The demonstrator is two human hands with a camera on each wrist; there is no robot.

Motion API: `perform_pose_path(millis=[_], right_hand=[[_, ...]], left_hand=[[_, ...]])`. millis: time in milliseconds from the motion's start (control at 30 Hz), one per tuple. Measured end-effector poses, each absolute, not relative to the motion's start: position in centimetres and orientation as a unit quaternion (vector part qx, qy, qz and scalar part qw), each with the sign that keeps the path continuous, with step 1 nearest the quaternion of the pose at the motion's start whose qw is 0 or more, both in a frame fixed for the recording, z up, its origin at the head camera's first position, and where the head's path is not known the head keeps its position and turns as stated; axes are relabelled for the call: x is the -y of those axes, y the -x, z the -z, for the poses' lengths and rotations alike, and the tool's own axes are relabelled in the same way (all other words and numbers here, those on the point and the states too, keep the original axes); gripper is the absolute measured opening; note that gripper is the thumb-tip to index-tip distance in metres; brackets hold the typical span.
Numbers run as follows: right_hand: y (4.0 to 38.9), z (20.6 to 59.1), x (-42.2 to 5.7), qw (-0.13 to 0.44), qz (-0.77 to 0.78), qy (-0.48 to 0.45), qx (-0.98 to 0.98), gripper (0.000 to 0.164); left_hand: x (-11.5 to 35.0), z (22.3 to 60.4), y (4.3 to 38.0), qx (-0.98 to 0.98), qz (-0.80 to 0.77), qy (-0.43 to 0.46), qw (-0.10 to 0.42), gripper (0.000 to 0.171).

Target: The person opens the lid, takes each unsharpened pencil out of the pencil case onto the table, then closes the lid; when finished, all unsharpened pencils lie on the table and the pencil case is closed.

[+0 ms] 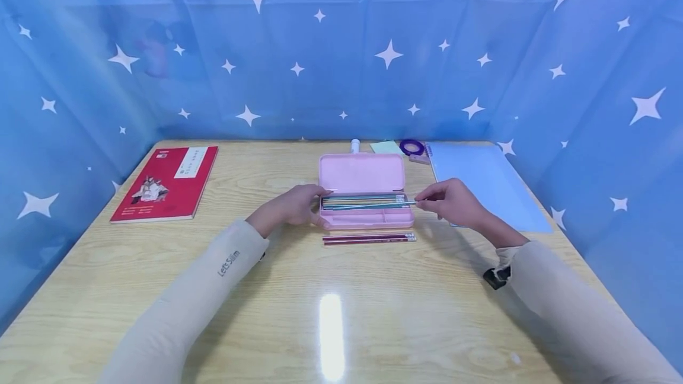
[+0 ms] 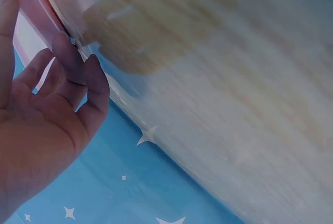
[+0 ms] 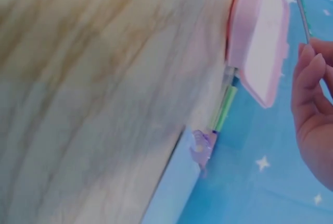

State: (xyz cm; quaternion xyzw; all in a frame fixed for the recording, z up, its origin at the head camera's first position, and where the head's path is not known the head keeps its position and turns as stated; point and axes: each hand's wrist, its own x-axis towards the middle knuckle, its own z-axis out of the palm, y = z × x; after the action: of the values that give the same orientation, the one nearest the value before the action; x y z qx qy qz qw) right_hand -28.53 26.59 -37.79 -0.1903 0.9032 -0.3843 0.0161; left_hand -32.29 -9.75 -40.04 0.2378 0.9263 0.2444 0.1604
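Observation:
A pink pencil case (image 1: pixel 361 172) lies on the table with its lid raised. Several blue, green and yellowish pencils (image 1: pixel 363 198) lie side by side inside it. My left hand (image 1: pixel 296 204) grips the case's left end between thumb and fingers; in the left wrist view that hand (image 2: pixel 47 114) shows curled fingers beside the pink edge. Between thumb and fingers, my right hand (image 1: pixel 453 201) pinches the end of a teal pencil (image 1: pixel 397 204), which reaches over the case. The right wrist view shows this pencil (image 3: pixel 300 8) above the case (image 3: pixel 244 26). Dark red pencils (image 1: pixel 368 239) lie in front of the case.
A red book (image 1: pixel 166 184) lies at the table's left. At the right is a light blue notebook (image 1: pixel 485 185). Behind the case are a white cylinder (image 1: pixel 355 146), pale green paper (image 1: pixel 386 147), a purple ring (image 1: pixel 412 147) and a small purple block (image 1: pixel 419 159). A starry curtain (image 1: pixel 341 46) surrounds the table.

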Motion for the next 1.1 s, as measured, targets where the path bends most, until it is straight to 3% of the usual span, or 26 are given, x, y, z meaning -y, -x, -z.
perform_pose_path(millis=[433, 800, 1100], right_hand=[[25.7, 37.0, -27.4, 0.038, 0.415, 0.187, -0.89, 0.014], [23.9, 38.1, -26.6, 0.045, 0.414, 0.238, -0.877, 0.006], [23.3, 39.0, -26.7, 0.085, 0.405, 0.233, -0.88, 0.009]], left_hand=[[9.6, 40.0, 32.3, -0.924, -0.249, -0.238, 0.163, 0.096], [9.7, 40.4, 32.3, -0.928, -0.23, -0.247, 0.154, 0.095], [9.6, 40.1, 32.1, -0.929, -0.235, -0.241, 0.155, 0.096]])
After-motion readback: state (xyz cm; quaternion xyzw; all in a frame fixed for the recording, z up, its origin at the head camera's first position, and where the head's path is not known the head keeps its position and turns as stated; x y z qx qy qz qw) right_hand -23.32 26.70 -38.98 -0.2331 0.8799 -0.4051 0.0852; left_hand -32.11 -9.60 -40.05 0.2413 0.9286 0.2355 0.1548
